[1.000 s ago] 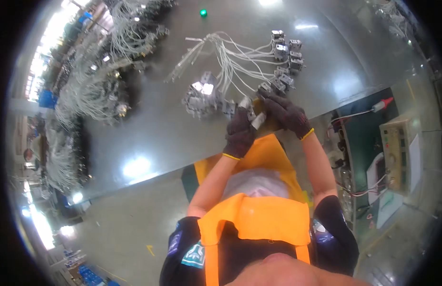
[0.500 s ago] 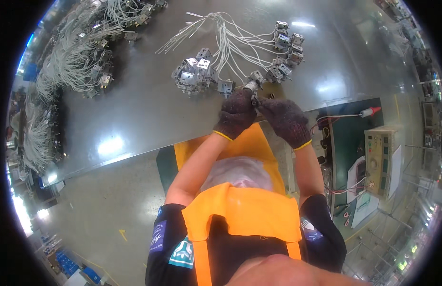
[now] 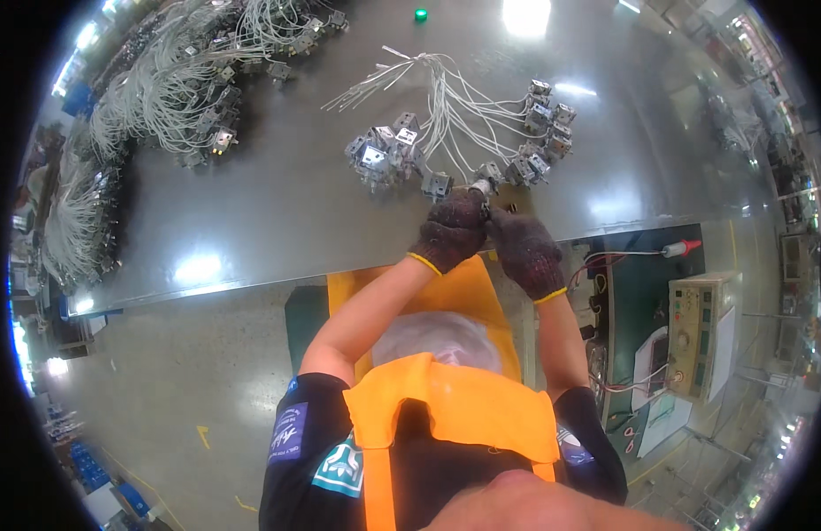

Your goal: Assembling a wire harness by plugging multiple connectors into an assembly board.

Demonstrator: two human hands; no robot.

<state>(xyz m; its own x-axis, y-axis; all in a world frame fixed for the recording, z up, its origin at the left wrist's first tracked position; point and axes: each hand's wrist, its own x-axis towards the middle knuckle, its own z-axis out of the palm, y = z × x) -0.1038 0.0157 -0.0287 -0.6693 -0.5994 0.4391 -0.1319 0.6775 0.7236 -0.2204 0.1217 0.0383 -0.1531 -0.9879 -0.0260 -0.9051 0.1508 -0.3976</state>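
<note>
My left hand (image 3: 452,228), in a dark knit glove with a yellow cuff, is closed around a small silvery metal part near the table's front edge. A whitish piece (image 3: 483,187) sticks out beyond its fingers. My right hand (image 3: 525,248), gloved alike, has its fingers pressed together against the near end of that part; what they pinch is hidden. Just beyond the hands lie a metal box-shaped part (image 3: 437,185) and a cluster of similar parts (image 3: 375,157). White wires (image 3: 441,106) run from a row of further parts (image 3: 552,124) on the right.
A large heap of wired parts (image 3: 154,115) covers the left of the metal table (image 3: 277,203). To my right, a green side bench (image 3: 636,301) carries a beige instrument box (image 3: 693,327), a red-tipped probe (image 3: 683,249) and scissors (image 3: 630,438). A yellow-orange seat cover (image 3: 490,296) shows below the table edge.
The whole view has shifted, so the table sits lower and further right in it. My right hand has drawn slightly closer to the left; both stay at the same part.
</note>
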